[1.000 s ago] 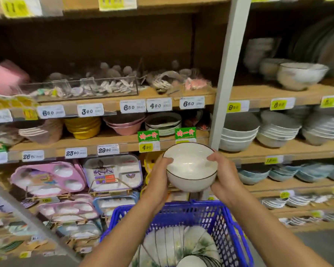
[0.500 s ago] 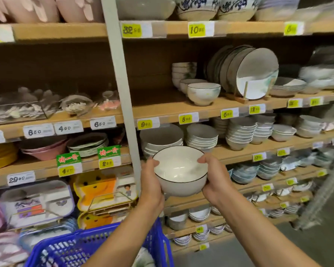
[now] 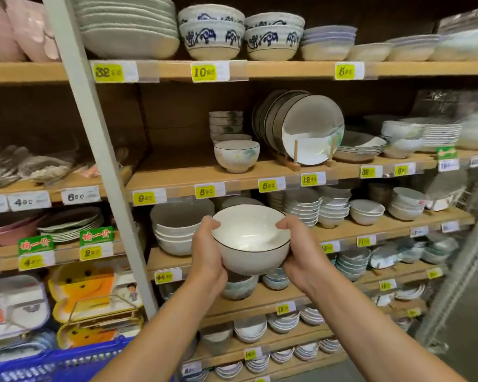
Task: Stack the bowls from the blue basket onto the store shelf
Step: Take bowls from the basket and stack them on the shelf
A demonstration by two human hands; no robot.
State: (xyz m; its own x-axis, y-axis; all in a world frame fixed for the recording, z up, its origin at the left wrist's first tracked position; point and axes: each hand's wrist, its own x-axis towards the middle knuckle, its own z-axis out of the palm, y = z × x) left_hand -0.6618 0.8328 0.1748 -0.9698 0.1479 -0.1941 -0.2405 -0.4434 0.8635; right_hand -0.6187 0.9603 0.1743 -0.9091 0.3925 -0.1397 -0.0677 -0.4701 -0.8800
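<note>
1. Below and to the left of the left hand, only a corner of the blue basket (image 3: 53, 362) showed. Its inside was out of view, so how many bowls were left in it could not be told.
2. The left hand (image 3: 207, 260) gripped the bowl's left side, thumb over the rim and fingers curled beneath.
3. Between the hands, the white bowl (image 3: 250, 238) with its dark rim was held upright in the air in front of the shelves, touching none of them. It was not yet placed.
4. The right hand (image 3: 301, 255) gripped the opposite side in the same way.
5. Above the hands, a similar dark-rimmed bowl (image 3: 236, 155) stood alone on a shelf board (image 3: 177, 177), probably the spot to stack onto. This bowl seemed to be in mid-carry, with lifting it, setting it down and unloading any remaining bowls left to do.
</note>
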